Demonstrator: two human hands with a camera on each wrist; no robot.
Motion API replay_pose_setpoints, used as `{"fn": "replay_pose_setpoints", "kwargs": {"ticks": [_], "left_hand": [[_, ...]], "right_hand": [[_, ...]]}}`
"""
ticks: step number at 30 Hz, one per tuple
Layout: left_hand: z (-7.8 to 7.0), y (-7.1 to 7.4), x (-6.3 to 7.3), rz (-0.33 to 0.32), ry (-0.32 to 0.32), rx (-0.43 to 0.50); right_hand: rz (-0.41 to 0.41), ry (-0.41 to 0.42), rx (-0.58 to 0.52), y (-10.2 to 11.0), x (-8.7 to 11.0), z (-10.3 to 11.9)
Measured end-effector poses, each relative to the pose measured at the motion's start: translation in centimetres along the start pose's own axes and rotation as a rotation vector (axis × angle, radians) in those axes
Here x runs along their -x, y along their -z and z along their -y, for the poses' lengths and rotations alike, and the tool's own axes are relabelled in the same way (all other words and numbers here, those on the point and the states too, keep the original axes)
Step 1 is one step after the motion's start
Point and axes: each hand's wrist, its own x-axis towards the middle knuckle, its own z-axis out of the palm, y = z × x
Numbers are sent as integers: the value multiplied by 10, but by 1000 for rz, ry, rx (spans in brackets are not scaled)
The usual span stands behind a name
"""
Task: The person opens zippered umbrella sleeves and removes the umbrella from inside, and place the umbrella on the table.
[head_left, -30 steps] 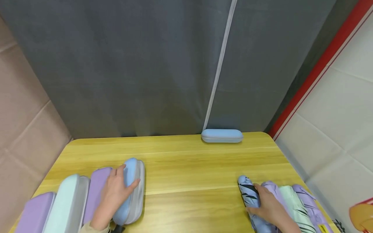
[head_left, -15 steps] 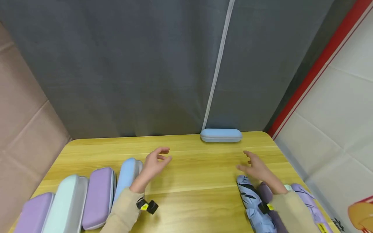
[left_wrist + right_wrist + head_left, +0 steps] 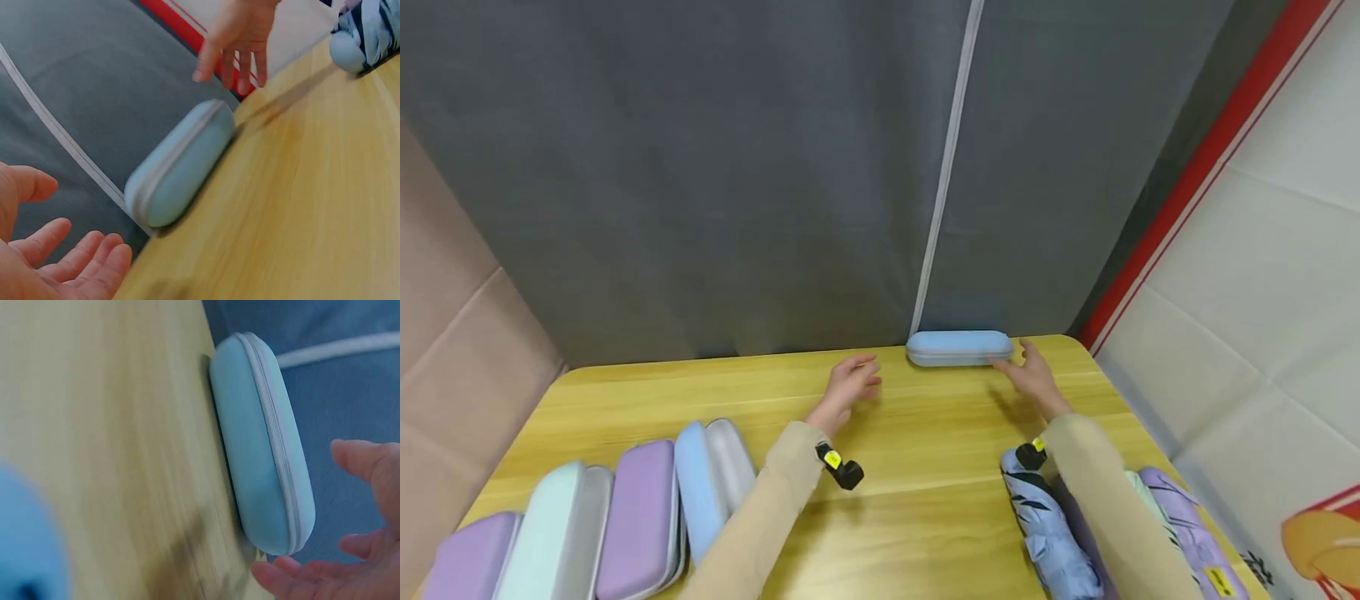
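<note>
A light blue zippered case (image 3: 960, 348) lies lengthwise along the far edge of the table. Just off its right end is my right hand (image 3: 1030, 379), with thumb and fingers spread and nothing between them. My left hand (image 3: 848, 390) hovers left of the case, apart from it and holding nothing. The left wrist view has the case (image 3: 178, 165) between my two hands, its zipper running lengthwise. In the right wrist view, the right fingertips (image 3: 269, 575) come close to the case's end; I cannot tell whether they touch.
At the left stand purple cases (image 3: 638, 517), a mint case (image 3: 542, 525) and a blue-and-grey case (image 3: 700, 483). Folded umbrellas, one blue (image 3: 1048, 533) and one purple (image 3: 1195, 533), lie at the right. A dark curtain (image 3: 737, 183) hangs behind the table (image 3: 910, 517).
My left hand has left the blue-and-grey case and moved right and forward. My right hand has left the blue umbrella and reached forward to the far case. The blue-and-grey case now leans differently.
</note>
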Motion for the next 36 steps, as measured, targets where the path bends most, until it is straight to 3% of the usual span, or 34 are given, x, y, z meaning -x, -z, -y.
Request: {"fn": "replay_pose_setpoints", "kwargs": {"ticks": [11, 15, 21, 26, 31, 36], "left_hand": [[11, -23, -34, -37, 23, -41], [17, -23, -42, -52, 32, -54], [19, -21, -46, -62, 36, -61], [16, -23, -48, -21, 54, -40], [17, -23, -52, 30, 45, -41], [20, -25, -54, -12, 2, -74]], "right_hand": [[46, -48, -127, -1, -29, 7], [36, -55, -73, -6, -36, 10], [-36, -75, 17, -12, -38, 15], [-23, -100, -115, -15, -39, 8], [26, -75, -235, -22, -38, 4], [-1, -62, -226, -32, -38, 0]]}}
